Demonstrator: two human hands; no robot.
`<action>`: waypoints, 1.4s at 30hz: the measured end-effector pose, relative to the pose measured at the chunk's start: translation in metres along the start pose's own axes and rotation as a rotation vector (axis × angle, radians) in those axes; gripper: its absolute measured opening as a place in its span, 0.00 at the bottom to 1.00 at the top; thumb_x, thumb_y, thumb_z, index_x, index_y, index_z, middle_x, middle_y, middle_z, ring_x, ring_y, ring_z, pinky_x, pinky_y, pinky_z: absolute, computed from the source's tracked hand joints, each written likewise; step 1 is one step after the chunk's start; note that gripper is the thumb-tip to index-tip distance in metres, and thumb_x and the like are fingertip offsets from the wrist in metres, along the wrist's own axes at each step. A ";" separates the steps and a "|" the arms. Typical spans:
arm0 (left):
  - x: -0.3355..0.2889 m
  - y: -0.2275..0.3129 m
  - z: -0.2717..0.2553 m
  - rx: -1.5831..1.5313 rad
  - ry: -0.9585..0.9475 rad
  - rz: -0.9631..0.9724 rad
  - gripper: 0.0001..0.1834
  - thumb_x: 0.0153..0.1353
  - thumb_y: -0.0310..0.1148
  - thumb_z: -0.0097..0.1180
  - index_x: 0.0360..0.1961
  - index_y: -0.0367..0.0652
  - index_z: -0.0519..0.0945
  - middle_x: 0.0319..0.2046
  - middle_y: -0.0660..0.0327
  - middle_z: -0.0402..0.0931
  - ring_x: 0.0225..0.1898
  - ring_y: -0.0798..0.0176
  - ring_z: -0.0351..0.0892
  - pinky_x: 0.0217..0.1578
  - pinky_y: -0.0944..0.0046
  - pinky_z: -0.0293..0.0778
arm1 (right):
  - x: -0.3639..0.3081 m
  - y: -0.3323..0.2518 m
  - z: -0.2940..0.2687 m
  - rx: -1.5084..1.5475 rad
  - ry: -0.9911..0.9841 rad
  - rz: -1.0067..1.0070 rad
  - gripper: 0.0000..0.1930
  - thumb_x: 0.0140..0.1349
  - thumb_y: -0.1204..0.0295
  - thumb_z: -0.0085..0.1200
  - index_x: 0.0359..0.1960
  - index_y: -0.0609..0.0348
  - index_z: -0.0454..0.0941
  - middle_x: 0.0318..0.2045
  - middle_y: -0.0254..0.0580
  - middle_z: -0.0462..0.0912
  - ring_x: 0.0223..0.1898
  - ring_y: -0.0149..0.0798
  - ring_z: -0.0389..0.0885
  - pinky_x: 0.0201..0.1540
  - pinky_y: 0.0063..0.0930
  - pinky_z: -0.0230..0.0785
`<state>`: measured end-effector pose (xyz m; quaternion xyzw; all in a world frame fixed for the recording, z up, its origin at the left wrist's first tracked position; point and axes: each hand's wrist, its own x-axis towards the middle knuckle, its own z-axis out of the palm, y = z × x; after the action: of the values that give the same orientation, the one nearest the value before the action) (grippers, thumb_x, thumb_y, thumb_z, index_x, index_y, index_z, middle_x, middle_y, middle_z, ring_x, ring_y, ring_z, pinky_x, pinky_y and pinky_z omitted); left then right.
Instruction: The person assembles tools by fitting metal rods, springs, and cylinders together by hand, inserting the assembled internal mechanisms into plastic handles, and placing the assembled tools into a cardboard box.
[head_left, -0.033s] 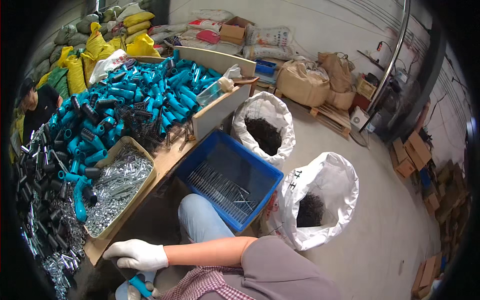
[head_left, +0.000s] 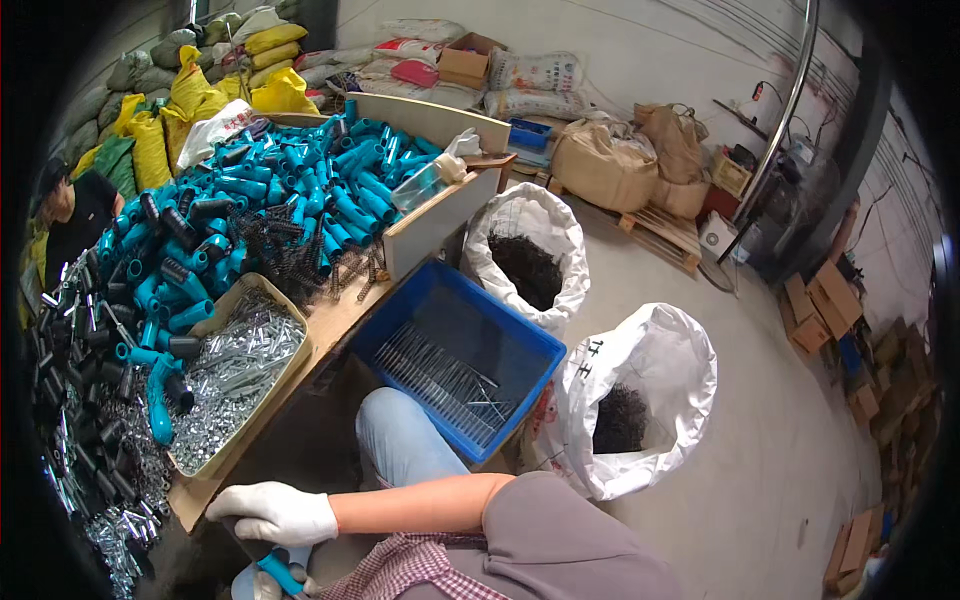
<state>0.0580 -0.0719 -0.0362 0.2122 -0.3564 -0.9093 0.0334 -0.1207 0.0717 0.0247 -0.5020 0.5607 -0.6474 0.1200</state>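
My right hand [head_left: 280, 512], in a white glove, is closed with its fingers curled down over a black part [head_left: 246, 541] at the lower left, beyond the table's corner. Just below, a teal plastic handle [head_left: 280, 574] lies in line with that black part; they look joined. Of my left hand [head_left: 310, 586] only gloved fingertips show around the teal handle at the lower edge; the rest is hidden. Nearest the right hand on the table is a shallow tray [head_left: 256, 404] of small shiny metal parts. A teal handle with a black end [head_left: 160, 400] lies across its left side.
Teal handles [head_left: 340, 205] and dark springs [head_left: 275, 245] heap the table. A blue bin [head_left: 540, 352] with metal rods stands beside my knee. Two white sacks [head_left: 690, 350] with dark wire-like contents stand to its right. Another person [head_left: 85, 205] is at the far left.
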 end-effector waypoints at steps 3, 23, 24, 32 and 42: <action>-0.001 0.013 0.032 0.606 -0.005 0.288 0.35 0.63 0.50 0.53 0.68 0.45 0.65 0.48 0.49 0.77 0.42 0.53 0.78 0.48 0.49 0.76 | 0.000 -0.021 0.003 -0.280 -0.050 -0.002 0.17 0.60 0.69 0.55 0.48 0.63 0.73 0.46 0.56 0.78 0.49 0.57 0.78 0.51 0.45 0.71; -0.019 0.004 0.053 1.194 0.195 0.648 0.28 0.49 0.35 0.69 0.52 0.35 0.78 0.35 0.44 0.82 0.37 0.49 0.85 0.40 0.59 0.78 | 0.055 0.029 -0.174 -1.071 0.252 0.115 0.05 0.56 0.71 0.59 0.33 0.55 0.84 0.32 0.47 0.82 0.37 0.51 0.82 0.42 0.39 0.74; -0.023 0.004 0.051 1.188 0.210 0.612 0.29 0.49 0.34 0.70 0.52 0.35 0.78 0.36 0.45 0.82 0.38 0.50 0.85 0.41 0.59 0.78 | 0.060 0.032 -0.179 -1.083 0.258 0.132 0.05 0.56 0.71 0.59 0.33 0.55 0.84 0.32 0.47 0.82 0.37 0.51 0.82 0.42 0.39 0.74; -0.026 0.010 0.073 1.186 0.159 0.529 0.29 0.50 0.34 0.69 0.54 0.36 0.78 0.41 0.46 0.82 0.43 0.51 0.85 0.45 0.60 0.77 | 0.132 0.080 -0.191 -1.519 -0.036 0.158 0.11 0.52 0.62 0.61 0.35 0.49 0.87 0.35 0.49 0.84 0.41 0.51 0.82 0.47 0.42 0.74; -0.030 0.021 0.066 1.033 0.167 0.364 0.31 0.52 0.35 0.69 0.57 0.36 0.76 0.41 0.46 0.82 0.42 0.57 0.85 0.45 0.62 0.77 | 0.132 0.042 -0.199 -1.144 -0.069 0.308 0.13 0.53 0.61 0.61 0.34 0.58 0.81 0.35 0.52 0.84 0.41 0.56 0.82 0.45 0.45 0.74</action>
<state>0.0559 -0.0396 0.0319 0.2076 -0.7830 -0.5760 0.1096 -0.3562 0.0828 0.0837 -0.4206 0.8828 -0.2007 -0.0587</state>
